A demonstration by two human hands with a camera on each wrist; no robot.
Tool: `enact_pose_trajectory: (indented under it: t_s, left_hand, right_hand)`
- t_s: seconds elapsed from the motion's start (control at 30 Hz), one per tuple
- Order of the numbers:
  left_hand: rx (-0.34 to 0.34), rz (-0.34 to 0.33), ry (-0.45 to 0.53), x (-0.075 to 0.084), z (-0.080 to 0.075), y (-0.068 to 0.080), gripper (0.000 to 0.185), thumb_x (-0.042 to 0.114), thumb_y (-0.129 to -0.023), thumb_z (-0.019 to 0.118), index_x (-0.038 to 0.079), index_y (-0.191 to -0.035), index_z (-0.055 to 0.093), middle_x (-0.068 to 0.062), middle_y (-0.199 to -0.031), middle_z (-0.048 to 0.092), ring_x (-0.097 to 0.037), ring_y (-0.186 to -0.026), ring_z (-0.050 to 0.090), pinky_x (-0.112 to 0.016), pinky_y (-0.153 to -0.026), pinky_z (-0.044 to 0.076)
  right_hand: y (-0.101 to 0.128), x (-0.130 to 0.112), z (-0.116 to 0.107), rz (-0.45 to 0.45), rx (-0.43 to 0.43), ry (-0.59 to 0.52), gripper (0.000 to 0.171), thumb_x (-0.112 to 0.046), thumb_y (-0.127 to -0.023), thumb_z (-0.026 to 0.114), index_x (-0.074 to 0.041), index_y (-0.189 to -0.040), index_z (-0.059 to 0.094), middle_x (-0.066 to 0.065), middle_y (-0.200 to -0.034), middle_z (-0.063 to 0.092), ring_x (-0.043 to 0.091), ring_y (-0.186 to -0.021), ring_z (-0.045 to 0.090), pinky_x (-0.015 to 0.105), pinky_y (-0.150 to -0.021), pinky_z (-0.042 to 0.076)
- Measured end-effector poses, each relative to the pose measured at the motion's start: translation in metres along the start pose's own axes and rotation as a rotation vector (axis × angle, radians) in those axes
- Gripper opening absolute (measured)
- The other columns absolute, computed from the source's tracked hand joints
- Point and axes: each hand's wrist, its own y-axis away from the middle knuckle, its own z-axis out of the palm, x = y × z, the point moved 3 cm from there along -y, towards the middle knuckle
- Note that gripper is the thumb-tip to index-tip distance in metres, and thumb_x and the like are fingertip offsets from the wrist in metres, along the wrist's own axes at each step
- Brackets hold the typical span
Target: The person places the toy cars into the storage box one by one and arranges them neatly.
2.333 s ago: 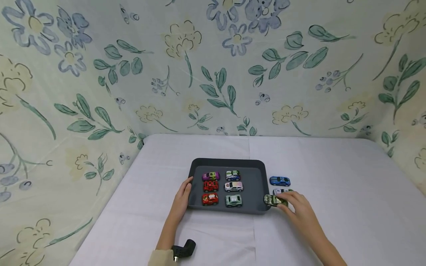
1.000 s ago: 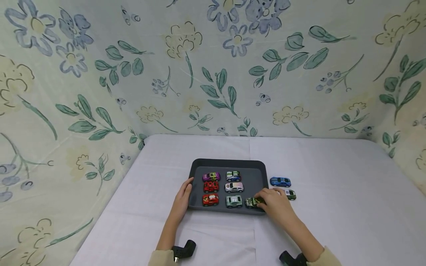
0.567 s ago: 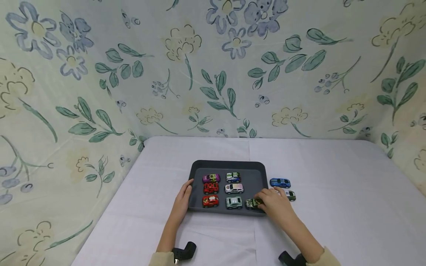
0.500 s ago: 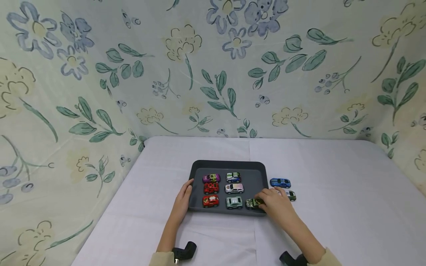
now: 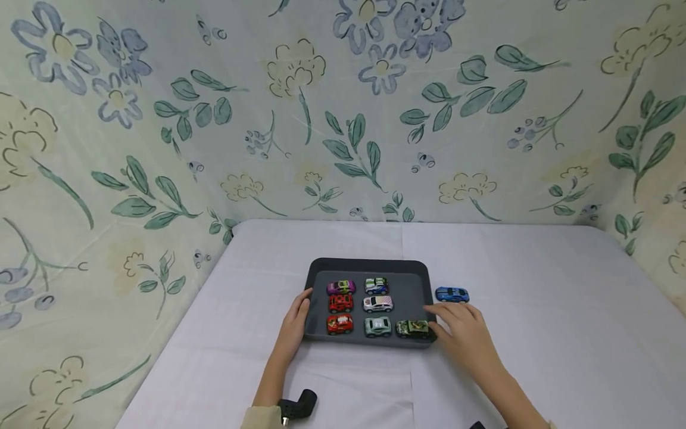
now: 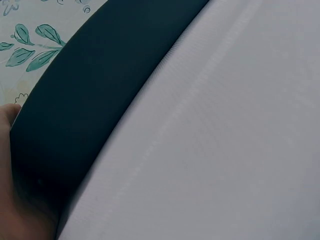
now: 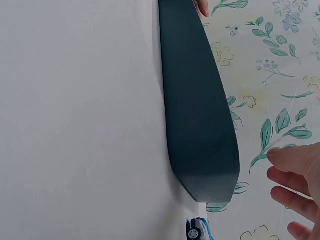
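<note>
- The tray (image 5: 370, 266) lies on the white cloth (image 5: 536, 310), and its left rim is touched by the left hand (image 5: 293, 326); the thumb lies against the rim and the fingers rest along the outer wall, seemingly so that the tray is kept from sliding. Whether the rim is actually clasped cannot be told; the fingers look loosely laid, not clenched.
- In the left wrist view only the tray's dark outer wall (image 6: 90, 95) and a bit of palm (image 6: 15, 200) are shown, pressed against it.
- The camo car (image 5: 412, 328) is found inside the tray, in the near right corner, just beside the rim. It stands free on its wheels; nothing is held round it.
- The right hand (image 5: 463, 330) is held just right of the camo car, over the tray's right edge. Its fingers (image 7: 295, 175) are spread and relaxed, and nothing is pinched between them.
- The camo car's long axis is laid left to right across the tray, parallel to the near rim. Which end is the nose cannot be told at this size.
- The same left-right axis is shared by the six other cars in the tray, which are set in two columns of three: purple (image 5: 340, 287), red (image 5: 340, 302) and red (image 5: 339, 323) on the left, three paler ones (image 5: 377, 304) beside them. The camo car is lined up with the near row, as if a third column is begun.
- A blue car (image 5: 452, 294) is left on the cloth just right of the tray, also lying left to right.
- A small white and blue car (image 7: 197, 230) is glimpsed at the bottom of the right wrist view, near the tray's corner.
</note>
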Motion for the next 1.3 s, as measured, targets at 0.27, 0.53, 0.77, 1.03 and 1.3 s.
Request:
enact_pose_trajectory:
  t_s: [0.27,0.53,0.77,1.03,1.3]
  left_hand:
    - [0.003,0.008,-0.007,-0.002,0.001,-0.001,0.047,0.049,-0.095,0.034,0.025,-0.135,0.042,-0.004,-0.145,0.036,-0.027,-0.137,0.026,-0.052,-0.111,0.020]
    - [0.000,0.024,-0.012,-0.001,0.001,-0.002,0.050,0.049,-0.095,0.034,0.021,-0.136,0.042,-0.006,-0.145,0.036,-0.028,-0.137,0.026,-0.052,-0.111,0.020]
    - [0.006,-0.008,0.001,-0.001,0.000,0.000,0.048,0.052,-0.093,0.035,0.027,-0.134,0.043,-0.001,-0.145,0.036,-0.025,-0.138,0.026,-0.050,-0.112,0.020]
    - [-0.001,0.005,0.000,-0.001,0.000,0.000,0.048,0.051,-0.094,0.034,0.026,-0.135,0.042,-0.003,-0.145,0.036,-0.026,-0.138,0.025,-0.051,-0.112,0.019]
    - [0.001,0.011,-0.006,-0.002,0.001,-0.001,0.049,0.051,-0.094,0.034,0.025,-0.135,0.043,-0.005,-0.145,0.036,-0.028,-0.137,0.026,-0.052,-0.111,0.020]
  right_hand:
    - [0.004,0.024,-0.013,0.048,0.155,-0.068,0.036,-0.008,-0.068,0.076,-0.008,-0.102,0.066,0.011,-0.098,0.066,0.031,-0.092,0.059,0.052,-0.088,0.038]
    - [0.005,0.052,-0.009,0.125,0.124,-0.111,0.038,-0.009,-0.071,0.074,-0.005,-0.107,0.063,0.015,-0.107,0.062,0.035,-0.099,0.055,0.057,-0.088,0.036]
    - [0.010,0.068,0.000,0.144,0.065,-0.122,0.039,-0.011,-0.071,0.074,-0.002,-0.108,0.063,0.018,-0.110,0.060,0.037,-0.100,0.055,0.058,-0.085,0.037]
    - [0.015,0.079,0.012,0.210,-0.096,-0.134,0.040,-0.019,-0.077,0.070,-0.004,-0.113,0.061,0.019,-0.117,0.058,0.040,-0.108,0.051,0.062,-0.088,0.034]
    - [0.018,0.083,0.020,0.183,-0.047,-0.175,0.033,-0.012,-0.075,0.071,-0.005,-0.107,0.064,0.017,-0.109,0.062,0.039,-0.100,0.056,0.059,-0.082,0.039]
